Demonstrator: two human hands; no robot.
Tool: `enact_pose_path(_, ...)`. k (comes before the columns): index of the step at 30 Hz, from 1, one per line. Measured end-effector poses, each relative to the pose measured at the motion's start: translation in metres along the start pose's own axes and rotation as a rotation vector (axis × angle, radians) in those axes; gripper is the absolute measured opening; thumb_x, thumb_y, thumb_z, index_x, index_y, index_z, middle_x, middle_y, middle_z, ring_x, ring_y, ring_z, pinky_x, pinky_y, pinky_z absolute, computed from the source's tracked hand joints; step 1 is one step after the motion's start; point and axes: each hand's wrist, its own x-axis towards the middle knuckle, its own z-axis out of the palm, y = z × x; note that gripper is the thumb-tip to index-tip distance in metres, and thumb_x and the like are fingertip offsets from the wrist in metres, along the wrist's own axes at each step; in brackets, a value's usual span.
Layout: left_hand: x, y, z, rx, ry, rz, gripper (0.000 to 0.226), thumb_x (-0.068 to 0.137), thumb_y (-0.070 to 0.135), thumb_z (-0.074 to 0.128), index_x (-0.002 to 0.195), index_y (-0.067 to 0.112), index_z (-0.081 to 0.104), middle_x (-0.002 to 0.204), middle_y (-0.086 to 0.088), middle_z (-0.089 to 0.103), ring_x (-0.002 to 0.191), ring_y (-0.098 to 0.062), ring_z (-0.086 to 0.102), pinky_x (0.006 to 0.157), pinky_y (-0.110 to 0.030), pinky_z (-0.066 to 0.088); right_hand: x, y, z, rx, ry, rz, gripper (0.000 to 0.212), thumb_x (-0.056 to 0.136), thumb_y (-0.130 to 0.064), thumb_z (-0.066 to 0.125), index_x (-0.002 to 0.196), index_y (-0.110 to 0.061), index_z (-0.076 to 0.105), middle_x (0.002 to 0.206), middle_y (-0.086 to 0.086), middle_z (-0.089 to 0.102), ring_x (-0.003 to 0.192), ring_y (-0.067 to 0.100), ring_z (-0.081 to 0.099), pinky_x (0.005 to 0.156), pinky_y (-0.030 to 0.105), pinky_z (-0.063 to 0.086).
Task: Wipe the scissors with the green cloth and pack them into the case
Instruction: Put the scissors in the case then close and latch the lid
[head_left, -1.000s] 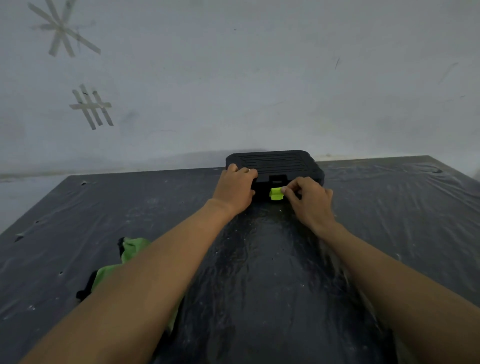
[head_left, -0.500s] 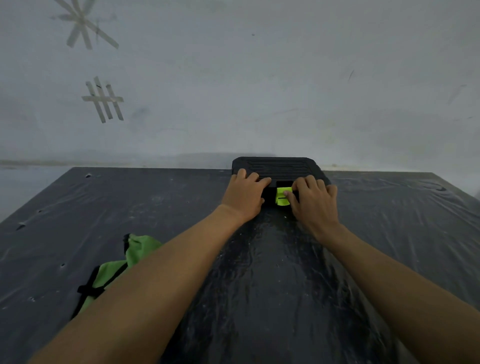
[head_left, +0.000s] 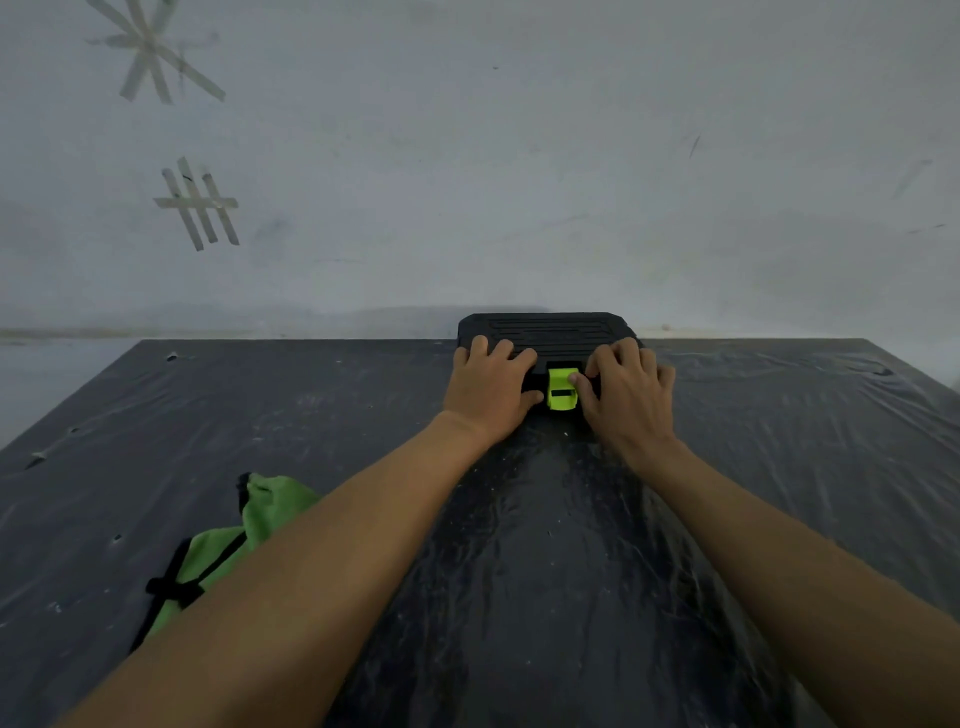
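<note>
A black plastic case lies closed at the far edge of the table, with a lime-green latch on its front. My left hand rests flat on the case's front left corner. My right hand rests on the front right, its thumb touching the latch. The green cloth, edged in black, lies crumpled at the near left, partly hidden by my left forearm. No scissors are in view.
The table is covered in wrinkled black plastic sheeting. A pale wall stands right behind the case, with tape marks on it at the upper left.
Both hands have spread flatter over the case's front. The right fingers moved from pinching the latch to lying on the lid, and the latch now shows fully, folded down against the front.
</note>
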Motion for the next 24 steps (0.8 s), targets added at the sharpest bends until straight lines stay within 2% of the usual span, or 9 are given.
enact_pose_path(4, 0.005, 0.011, 0.002, -0.023, 0.054, -0.078, 0.047, 0.089, 0.055, 0.049, 0.123, 0.022, 0.048, 0.124, -0.007, 0.052, 0.114, -0.032, 0.042, 0.095, -0.045, 0.031, -0.001, 0.004, 0.002, 0.109, -0.012, -0.024, 0.022, 0.087, -0.035, 0.062, 0.094, -0.017, 0.054, 0.104, 0.006, 0.051, 0.095, 0.027, 0.047, 0.078, 0.037, 0.031)
enact_pose_path(7, 0.01, 0.017, 0.006, -0.06, 0.077, -0.127, 0.047, 0.089, 0.053, 0.049, 0.124, 0.022, 0.048, 0.124, -0.007, 0.052, 0.114, -0.031, 0.042, 0.097, -0.046, 0.031, -0.003, 0.008, 0.002, 0.116, -0.041, -0.054, 0.031, 0.082, -0.04, 0.067, 0.099, -0.019, 0.053, 0.107, 0.004, 0.051, 0.098, 0.026, 0.046, 0.079, 0.035, 0.031)
enact_pose_path(11, 0.013, 0.017, 0.009, -0.06, 0.08, -0.115, 0.046, 0.09, 0.052, 0.05, 0.124, 0.021, 0.048, 0.125, -0.008, 0.052, 0.115, -0.032, 0.043, 0.094, -0.045, 0.034, 0.001, 0.017, -0.001, 0.113, -0.107, -0.091, 0.056, 0.071, -0.049, 0.074, 0.115, -0.022, 0.051, 0.117, 0.003, 0.049, 0.108, 0.025, 0.045, 0.086, 0.036, 0.033)
enact_pose_path(15, 0.012, 0.01, 0.006, -0.061, 0.054, -0.052, 0.044, 0.09, 0.049, 0.051, 0.123, 0.02, 0.048, 0.124, -0.008, 0.052, 0.114, -0.032, 0.043, 0.091, -0.044, 0.036, 0.009, 0.021, 0.003, 0.118, -0.192, -0.128, 0.082, 0.07, -0.051, 0.075, 0.137, -0.019, 0.042, 0.14, 0.006, 0.042, 0.133, 0.026, 0.035, 0.103, 0.041, 0.028)
enact_pose_path(18, 0.01, -0.001, 0.003, -0.079, 0.014, 0.013, 0.039, 0.09, 0.042, 0.054, 0.121, 0.018, 0.05, 0.122, -0.007, 0.053, 0.114, -0.031, 0.043, 0.091, -0.041, 0.038, 0.01, 0.02, 0.01, 0.089, -0.243, -0.169, 0.083, 0.078, -0.048, 0.071, 0.145, -0.016, 0.035, 0.15, 0.007, 0.035, 0.142, 0.028, 0.025, 0.112, 0.045, 0.019)
enact_pose_path(21, 0.01, -0.009, 0.0, -0.115, -0.029, 0.049, 0.036, 0.092, 0.033, 0.055, 0.124, 0.017, 0.052, 0.124, -0.008, 0.053, 0.115, -0.031, 0.044, 0.093, -0.042, 0.04, 0.007, 0.017, 0.018, 0.043, -0.178, -0.178, 0.08, 0.078, -0.037, 0.075, 0.144, -0.013, 0.037, 0.148, 0.011, 0.04, 0.14, 0.032, 0.031, 0.112, 0.05, 0.021)
enact_pose_path(24, 0.013, -0.01, -0.002, -0.13, -0.048, 0.039, 0.033, 0.093, 0.024, 0.053, 0.125, 0.016, 0.052, 0.124, -0.009, 0.053, 0.115, -0.031, 0.044, 0.092, -0.041, 0.041, 0.007, 0.012, 0.021, 0.01, -0.172, -0.173, 0.081, 0.078, -0.036, 0.074, 0.145, -0.013, 0.035, 0.148, 0.012, 0.039, 0.139, 0.034, 0.032, 0.112, 0.052, 0.021)
